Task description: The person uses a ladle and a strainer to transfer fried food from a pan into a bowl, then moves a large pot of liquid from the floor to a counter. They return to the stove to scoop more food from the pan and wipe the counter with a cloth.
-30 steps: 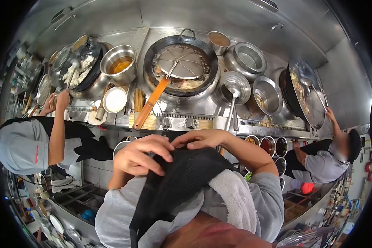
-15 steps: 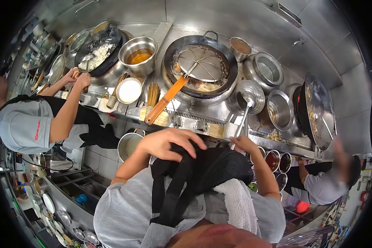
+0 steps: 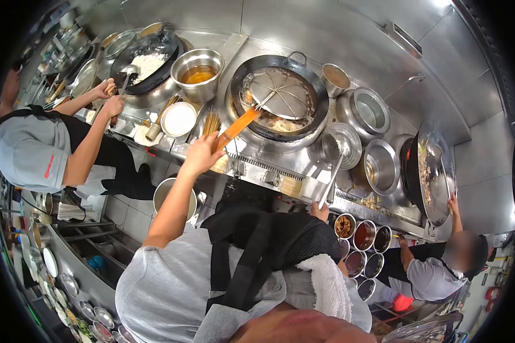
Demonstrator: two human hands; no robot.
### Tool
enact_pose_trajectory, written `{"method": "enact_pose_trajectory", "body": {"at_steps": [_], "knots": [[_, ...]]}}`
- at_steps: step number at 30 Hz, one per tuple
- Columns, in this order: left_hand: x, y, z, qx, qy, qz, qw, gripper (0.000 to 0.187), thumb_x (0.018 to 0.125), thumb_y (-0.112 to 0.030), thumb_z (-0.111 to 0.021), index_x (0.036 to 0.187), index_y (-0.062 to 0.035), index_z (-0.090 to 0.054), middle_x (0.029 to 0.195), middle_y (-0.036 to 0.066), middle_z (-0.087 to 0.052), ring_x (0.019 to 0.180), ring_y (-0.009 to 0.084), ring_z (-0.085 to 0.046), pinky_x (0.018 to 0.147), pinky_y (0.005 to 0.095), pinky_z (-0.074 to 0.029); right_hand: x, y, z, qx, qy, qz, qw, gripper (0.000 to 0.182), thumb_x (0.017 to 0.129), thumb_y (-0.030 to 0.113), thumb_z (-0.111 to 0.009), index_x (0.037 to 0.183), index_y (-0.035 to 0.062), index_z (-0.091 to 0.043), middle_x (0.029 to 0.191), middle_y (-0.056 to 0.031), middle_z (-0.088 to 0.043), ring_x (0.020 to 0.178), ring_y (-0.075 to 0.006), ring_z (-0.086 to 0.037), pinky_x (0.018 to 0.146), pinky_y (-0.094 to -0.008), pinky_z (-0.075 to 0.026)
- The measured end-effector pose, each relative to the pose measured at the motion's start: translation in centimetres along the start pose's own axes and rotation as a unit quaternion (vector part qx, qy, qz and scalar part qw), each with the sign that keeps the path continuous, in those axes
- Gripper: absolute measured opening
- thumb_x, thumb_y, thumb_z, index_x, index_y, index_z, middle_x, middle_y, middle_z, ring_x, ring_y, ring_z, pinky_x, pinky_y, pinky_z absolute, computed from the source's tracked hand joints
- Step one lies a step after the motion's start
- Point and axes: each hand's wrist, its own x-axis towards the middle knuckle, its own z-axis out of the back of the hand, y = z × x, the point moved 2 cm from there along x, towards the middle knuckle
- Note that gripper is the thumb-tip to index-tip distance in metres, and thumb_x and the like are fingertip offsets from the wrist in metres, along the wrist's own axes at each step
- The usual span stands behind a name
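A round wire-mesh strainer (image 3: 280, 94) with a long orange wooden handle lies over the wok (image 3: 308, 131) in front of me, where food bubbles in oil. My left hand (image 3: 200, 154) is closed round the end of that handle. Lower right, my right hand (image 3: 319, 212) grips the handle end of a perforated ladle (image 3: 341, 145), partly hidden by my apron. The ladle's bowl rests on the stove top, right of the wok. A bamboo brush (image 3: 212, 123) stands close to my left hand, beside a bowl of white contents (image 3: 178, 119).
A metal pot of amber liquid (image 3: 198, 74) stands left of the wok. Steel pots (image 3: 381, 166) and several sauce containers (image 3: 364, 235) are at right. Co-workers stand on both sides: one at a wok of white food (image 3: 149, 66), another holding a tilted wok (image 3: 432, 171).
My left hand has moved from in front of my apron up to the strainer's handle and closed on it. My right hand still holds the ladle. The right co-worker's hand now touches the tilted wok.
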Motion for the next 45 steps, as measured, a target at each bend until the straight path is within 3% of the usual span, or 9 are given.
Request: {"method": "enact_pose_trajectory", "body": {"at_steps": [5,8,10,14,19,26,32,41,45], "knots": [[2.5,2.3,-6.1,0.09,0.013,0.058,0.994,0.07,0.082,-0.022,-0.071,0.142,-0.0038,-0.04,0.112,0.023,-0.059,0.099,0.0412,-0.062,0.086,0.0468,-0.05,-0.4,10.5,-0.6,0.082,0.067,0.151,0.983,0.017,0.094,0.018,-0.059,0.095,0.0034,-0.05,0.058,0.0008,-0.045,0.042,-0.0091,-0.043,0.037,-0.0251,-0.036],[4.2,3.1,-4.8,-0.046,0.026,0.028,0.998,0.066,0.082,-0.021,-0.07,0.138,0.0006,-0.043,0.114,0.025,-0.061,0.104,0.0424,-0.06,0.088,0.0456,-0.049,-2.3,18.2,-0.6,0.153,0.125,0.153,0.968,0.03,0.097,0.021,-0.058,0.119,0.0019,-0.05,0.06,0.0002,-0.045,0.043,-0.0087,-0.044,0.038,-0.0244,-0.037],[5.5,2.8,-3.4,-0.112,0.038,0.036,0.992,0.062,0.084,-0.021,-0.07,0.136,0.0027,-0.047,0.11,0.022,-0.065,0.105,0.0369,-0.063,0.088,0.0415,-0.049,-4.0,19.6,-0.2,0.104,0.155,0.165,0.968,0.027,0.097,0.021,-0.058,0.115,0.0024,-0.052,0.06,0.0008,-0.046,0.043,-0.0076,-0.043,0.038,-0.024,-0.036],[5.6,2.7,-1.6,-0.346,0.135,0.139,0.918,0.042,0.094,-0.018,-0.063,0.129,0.0027,-0.053,0.077,0.0,-0.056,0.06,0.007,-0.045,0.054,0.0253,-0.043,-2.5,15.7,0.2,0.009,0.123,0.192,0.974,0.022,0.096,0.021,-0.058,0.107,0.0026,-0.056,0.06,0.0022,-0.046,0.043,-0.0059,-0.041,0.036,-0.0237,-0.032],[2.6,2.1,0.0,-0.447,0.178,0.163,0.861,0.016,0.094,-0.016,-0.061,0.097,-0.0012,-0.056,0.076,0.002,-0.056,0.059,0.0112,-0.052,0.053,0.0271,-0.046,-0.2,13.9,-3.0,-0.008,0.166,0.14,0.976,0.021,0.096,0.02,-0.057,0.108,0.0029,-0.054,0.061,0.003,-0.044,0.044,-0.0052,-0.04,0.037,-0.0228,-0.032],[1.3,0.3,-1.3,-0.51,0.238,0.177,0.807,0.016,0.094,-0.016,-0.061,0.093,-0.0018,-0.055,0.067,0.002,-0.054,0.058,0.0115,-0.052,0.054,0.0259,-0.046,5.6,11.9,-7.8,-0.01,0.197,0.14,0.97,0.019,0.095,0.022,-0.058,0.099,0.004,-0.052,0.065,0.0001,-0.047,0.044,-0.0066,-0.043,0.036,-0.0243,-0.036],[3.7,-0.7,-3.3,-0.539,0.241,0.196,0.783,0.017,0.094,-0.013,-0.062,0.101,-0.0008,-0.053,0.085,0.004,-0.058,0.066,0.0101,-0.053,0.055,0.026,-0.047,8.3,13.4,-12.1,-0.05,0.175,0.141,0.973,0.021,0.095,0.021,-0.058,0.092,0.0032,-0.048,0.065,-0.0021,-0.048,0.045,-0.0103,-0.047,0.036,-0.0272,-0.04],[2.4,0.5,-2.4,-0.554,0.219,0.184,0.782,0.018,0.094,-0.016,-0.064,0.096,0.0003,-0.058,0.082,0.003,-0.059,0.064,0.0092,-0.054,0.052,0.0238,-0.047,7.7,18.4,-9.9,-0.014,0.315,0.098,0.944,0.025,0.095,0.03,-0.06,0.092,0.0072,-0.049,0.063,0.0014,-0.048,0.045,-0.007,-0.045,0.038,-0.0245,-0.038],[2.9,0.3,-2.3,-0.58,0.214,0.188,0.763,0.019,0.094,-0.017,-0.065,0.098,-0.0004,-0.056,0.083,0.004,-0.06,0.063,0.0089,-0.053,0.052,0.0236,-0.046,7.4,18.0,-8.7,-0.083,0.285,0.206,0.933,0.024,0.093,0.027,-0.061,0.097,0.0042,-0.054,0.062,0.0,-0.05,0.043,-0.009,-0.047,0.037,-0.0264,-0.04]]}}
